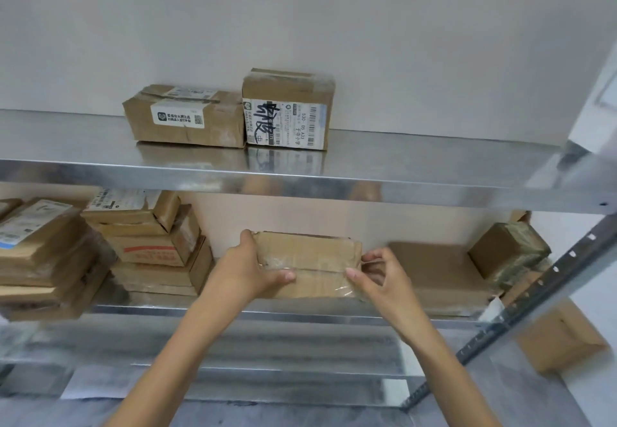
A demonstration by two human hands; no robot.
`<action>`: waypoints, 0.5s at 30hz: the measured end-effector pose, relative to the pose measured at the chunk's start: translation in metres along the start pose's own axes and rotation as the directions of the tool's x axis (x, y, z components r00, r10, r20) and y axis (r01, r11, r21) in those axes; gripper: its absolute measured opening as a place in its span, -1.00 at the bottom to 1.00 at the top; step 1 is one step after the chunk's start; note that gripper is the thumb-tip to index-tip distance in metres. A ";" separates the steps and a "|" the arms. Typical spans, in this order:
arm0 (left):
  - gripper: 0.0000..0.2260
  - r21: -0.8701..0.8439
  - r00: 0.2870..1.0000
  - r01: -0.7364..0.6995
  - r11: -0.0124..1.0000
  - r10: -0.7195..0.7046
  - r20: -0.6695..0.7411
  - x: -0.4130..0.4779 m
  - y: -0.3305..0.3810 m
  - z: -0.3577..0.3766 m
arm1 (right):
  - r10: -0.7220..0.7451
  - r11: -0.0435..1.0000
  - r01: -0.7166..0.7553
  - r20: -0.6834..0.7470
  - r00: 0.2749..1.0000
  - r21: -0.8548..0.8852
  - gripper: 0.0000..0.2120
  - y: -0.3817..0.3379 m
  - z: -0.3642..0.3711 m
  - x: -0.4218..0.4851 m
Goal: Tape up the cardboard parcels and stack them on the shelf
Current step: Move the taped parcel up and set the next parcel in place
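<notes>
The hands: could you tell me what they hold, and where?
Both hold one cardboard parcel: left hand grips its left end, right hand pinches its right end.

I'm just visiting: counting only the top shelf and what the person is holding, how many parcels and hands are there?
Parcels on the top shelf: 2, a flat parcel and a taller parcel
Parcels being gripped: 1, the held parcel
Hands: 2, left hand and right hand
Total: 5
</notes>
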State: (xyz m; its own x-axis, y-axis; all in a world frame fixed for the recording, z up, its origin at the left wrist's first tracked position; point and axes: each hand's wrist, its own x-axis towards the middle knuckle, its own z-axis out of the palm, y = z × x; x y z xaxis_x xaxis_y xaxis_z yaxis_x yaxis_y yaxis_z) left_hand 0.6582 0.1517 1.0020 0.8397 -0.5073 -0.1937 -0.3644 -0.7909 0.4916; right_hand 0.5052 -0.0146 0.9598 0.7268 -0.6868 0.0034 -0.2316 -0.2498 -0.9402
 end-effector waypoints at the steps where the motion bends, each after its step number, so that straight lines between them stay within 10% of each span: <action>1: -0.34 -0.030 1.000 -0.017 0.999 0.016 -0.018 -0.015 0.009 -0.003 | -0.032 0.999 0.032 -0.006 0.999 0.008 -0.72 -0.003 -0.012 -0.010; 15: -0.53 -0.343 0.890 -0.413 0.843 0.295 -0.347 -0.157 0.149 -0.025 | -0.273 0.959 0.281 -0.162 0.948 0.028 -0.75 -0.064 -0.195 -0.108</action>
State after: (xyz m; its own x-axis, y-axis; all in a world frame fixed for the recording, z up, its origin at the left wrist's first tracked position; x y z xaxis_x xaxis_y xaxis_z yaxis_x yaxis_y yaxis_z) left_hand 0.4823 0.1220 1.1270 0.7797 -0.5663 0.2671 -0.5161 -0.3397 0.7863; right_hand 0.3156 -0.0574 1.0864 0.6477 -0.6938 0.3148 0.0000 -0.4132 -0.9107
